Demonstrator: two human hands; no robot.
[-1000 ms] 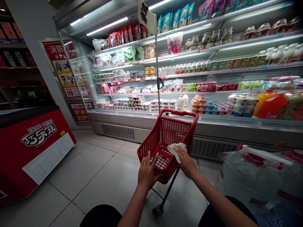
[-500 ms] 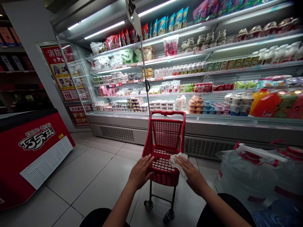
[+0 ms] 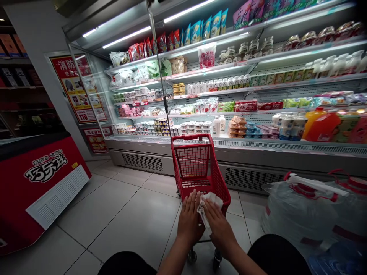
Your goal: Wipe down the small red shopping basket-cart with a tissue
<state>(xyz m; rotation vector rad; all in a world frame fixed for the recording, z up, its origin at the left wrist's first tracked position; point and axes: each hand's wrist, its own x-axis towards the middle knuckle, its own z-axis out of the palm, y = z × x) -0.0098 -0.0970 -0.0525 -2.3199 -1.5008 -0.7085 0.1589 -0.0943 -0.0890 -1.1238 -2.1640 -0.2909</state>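
Note:
A small red shopping cart with a grid basket and a tall thin pole stands on the tiles, turned at an angle. At the basket's near edge, my right hand presses a crumpled white cloth against the rim, palm down. Just beside it, my left hand rests on the near edge with fingers stretched forward and nothing seen in it. The rim under both hands is hidden.
A lit refrigerated display spans the back, close behind the cart. Large wrapped water bottles stand at the right. A red freezer is at the left. My knees show at the bottom.
The cart has swung round, its pole and back moving left and its near end right. My left hand has moved right, close to my right hand, which shifted slightly left and down with the cloth.

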